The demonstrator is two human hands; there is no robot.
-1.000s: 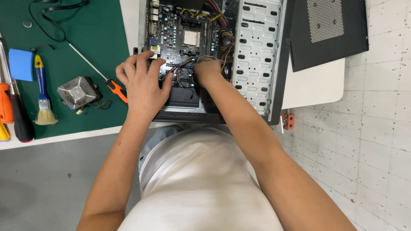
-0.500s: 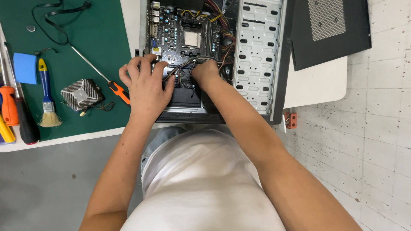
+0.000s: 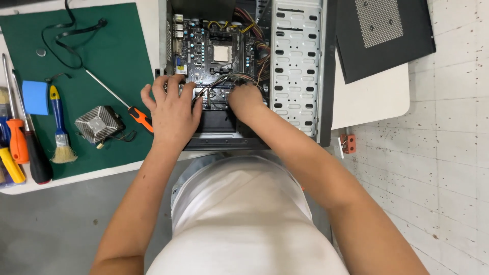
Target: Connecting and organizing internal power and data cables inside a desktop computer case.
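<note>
Inside the open case (image 3: 298, 76), both hands work the cables (image 3: 224, 84). Left hand (image 3: 173, 109) lies spread flat; right hand (image 3: 244, 99) looks clenched on them, can't tell for sure. I'd tug gently, clear of the motherboard (image 3: 204, 48).

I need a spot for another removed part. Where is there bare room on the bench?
Bare green mat lies between the black cable and the heatsink fan, and bare white table below the black side panel. The mat's left edge is crowded with screwdrivers; both hands fill the open case.

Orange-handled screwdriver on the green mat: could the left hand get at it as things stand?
Probably yes. The orange-handled screwdriver lies uncovered on the green mat, just beside the left hand, with nothing between them.
</note>
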